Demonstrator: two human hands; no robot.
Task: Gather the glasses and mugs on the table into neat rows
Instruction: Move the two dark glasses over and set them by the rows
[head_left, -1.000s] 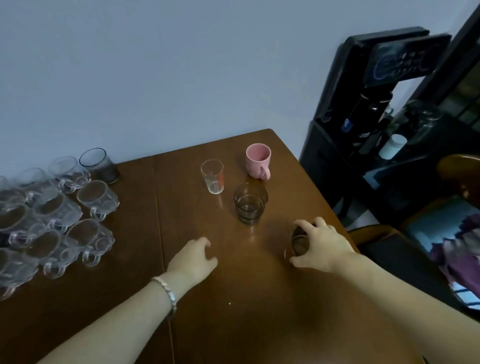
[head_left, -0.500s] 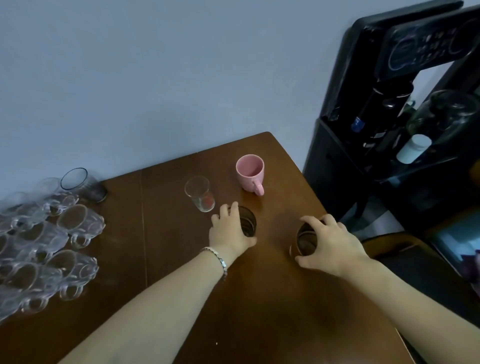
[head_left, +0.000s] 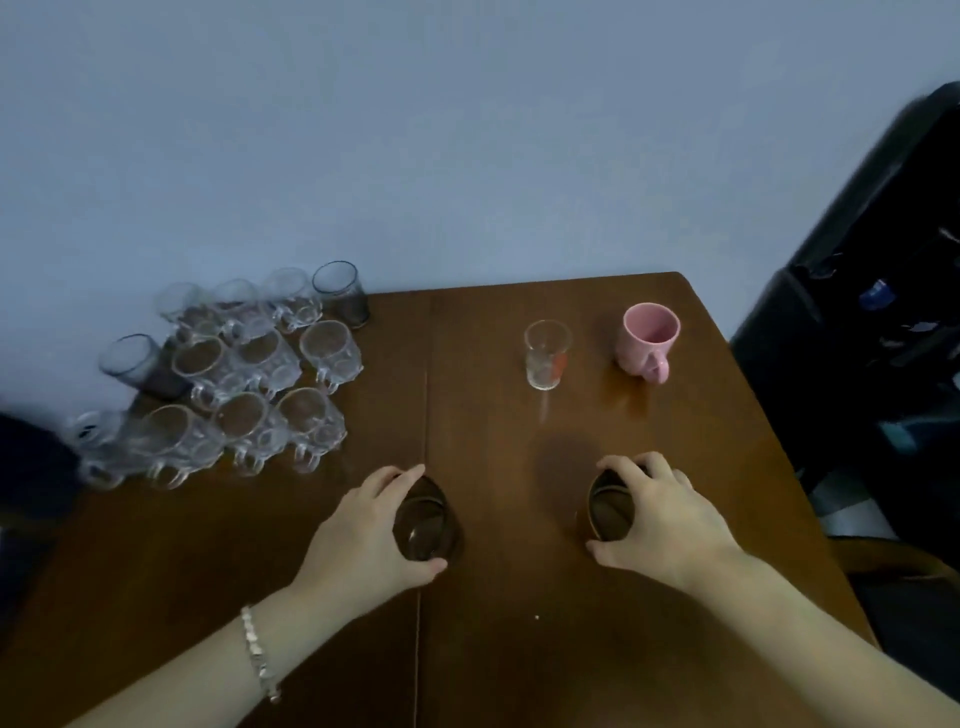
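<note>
my left hand (head_left: 363, 530) is wrapped around a dark glass (head_left: 427, 519) at lower centre of the frame, and my right hand (head_left: 660, 514) is clamped on a second dark glass (head_left: 608, 506) to its right. the rows of clear mugs (head_left: 249, 384) sit in the upper left of the frame, so both glasses must travel up and leftward. my left hand is nearer, just below the front row. the small clear glass (head_left: 545, 353) and pink mug (head_left: 649, 338) wait at upper right on the table (head_left: 519, 649).

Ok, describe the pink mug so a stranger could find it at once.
Start at the brown wooden table and go to its far right corner by the wall. The pink mug stands upright there, right of a small clear glass. It is the only opaque, coloured cup.
</note>
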